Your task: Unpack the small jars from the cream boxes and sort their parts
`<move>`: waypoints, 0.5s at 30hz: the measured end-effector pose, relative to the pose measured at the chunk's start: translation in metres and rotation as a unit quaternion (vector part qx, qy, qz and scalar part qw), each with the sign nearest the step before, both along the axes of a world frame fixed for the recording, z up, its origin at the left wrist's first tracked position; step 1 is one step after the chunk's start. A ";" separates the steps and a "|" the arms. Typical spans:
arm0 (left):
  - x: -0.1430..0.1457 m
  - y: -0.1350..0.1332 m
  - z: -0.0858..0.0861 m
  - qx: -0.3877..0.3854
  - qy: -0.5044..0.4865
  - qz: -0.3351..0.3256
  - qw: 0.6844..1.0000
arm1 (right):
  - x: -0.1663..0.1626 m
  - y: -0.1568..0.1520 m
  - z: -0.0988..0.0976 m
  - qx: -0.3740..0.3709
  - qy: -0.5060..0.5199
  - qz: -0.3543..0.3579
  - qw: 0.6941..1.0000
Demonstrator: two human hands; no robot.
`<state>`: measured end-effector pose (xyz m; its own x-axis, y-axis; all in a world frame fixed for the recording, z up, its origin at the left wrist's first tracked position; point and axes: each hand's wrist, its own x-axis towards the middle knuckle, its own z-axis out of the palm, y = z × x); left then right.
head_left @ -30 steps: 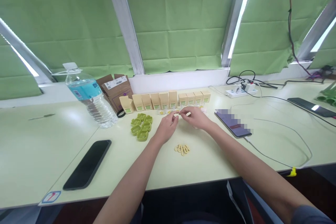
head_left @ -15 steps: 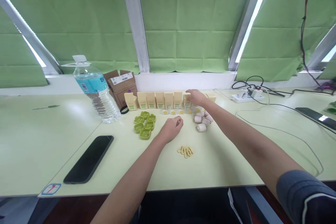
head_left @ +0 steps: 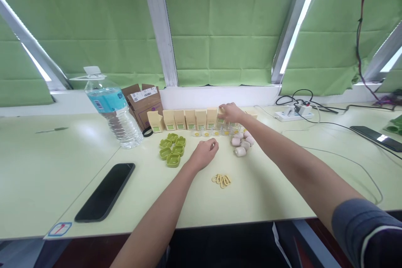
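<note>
A row of small tan boxes [head_left: 185, 119] with green labels stands along the back of the pale green table [head_left: 257, 192]. My right hand [head_left: 231, 113] reaches to that row and grips one of the tan boxes at its right part. My left hand [head_left: 204, 154] rests on the table with its fingers curled in a pinch on something small that I cannot make out. Small clear pieces with yellow dots [head_left: 207, 133] lie in front of the boxes. Pink rolls [head_left: 241, 142] lie under my right forearm. Green trays [head_left: 172, 150] sit left of my left hand, yellow rings [head_left: 221, 180] in front of it.
A water bottle [head_left: 111, 111] and an open cardboard box [head_left: 143, 102] stand at the back left. A black phone [head_left: 105, 192] lies near the front left edge. A power strip [head_left: 292, 113] with cables and another phone [head_left: 377, 137] are at the right.
My right hand left my left hand and reached back to the row of boxes, closing on one there. The pink rolls it covered now show. My left hand stayed put.
</note>
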<state>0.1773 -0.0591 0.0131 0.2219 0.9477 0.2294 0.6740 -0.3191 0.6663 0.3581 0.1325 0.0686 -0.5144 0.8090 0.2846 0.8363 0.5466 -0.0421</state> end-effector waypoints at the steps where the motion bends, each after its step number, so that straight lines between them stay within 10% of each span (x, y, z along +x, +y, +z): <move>1: 0.000 0.000 -0.001 0.001 -0.003 0.001 1.000 | 0.003 -0.002 0.004 0.009 0.009 -0.003 1.000; 15: 0.001 0.016 -0.007 -0.052 -0.298 0.017 0.953 | 0.028 -0.112 0.003 -0.020 0.303 0.088 0.949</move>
